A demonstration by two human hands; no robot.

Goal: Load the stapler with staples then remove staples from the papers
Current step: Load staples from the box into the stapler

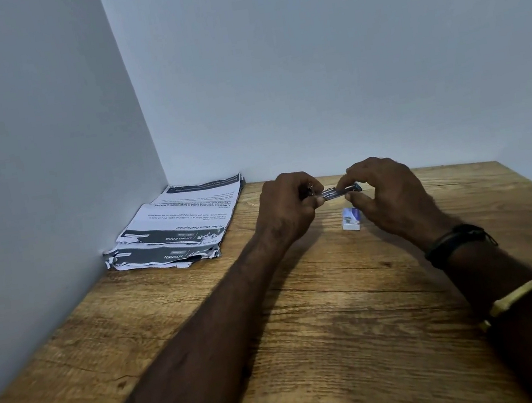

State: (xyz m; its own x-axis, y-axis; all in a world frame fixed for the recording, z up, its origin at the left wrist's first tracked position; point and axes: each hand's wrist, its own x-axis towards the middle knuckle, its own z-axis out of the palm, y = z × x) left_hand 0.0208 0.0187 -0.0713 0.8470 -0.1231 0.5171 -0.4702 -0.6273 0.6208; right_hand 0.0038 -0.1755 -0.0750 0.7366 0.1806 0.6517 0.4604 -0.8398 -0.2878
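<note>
A small metal stapler (334, 192) is held level above the wooden table (309, 315), near its far edge. My left hand (288, 208) grips its left end, fingers curled around it. My right hand (384, 192) pinches its right end, where a blue tip shows between thumb and fingers. Just below the stapler a small white and purple staple box (351, 218) lies on the table. A stack of printed papers (180, 226) with torn, curled corners rests in the back left corner against the wall. I cannot tell whether the stapler's tray is open.
Plain grey walls close off the left side and the back of the table. My right wrist wears a black band (458, 241) and a gold bangle (514, 299). The table's left edge runs diagonally toward the front.
</note>
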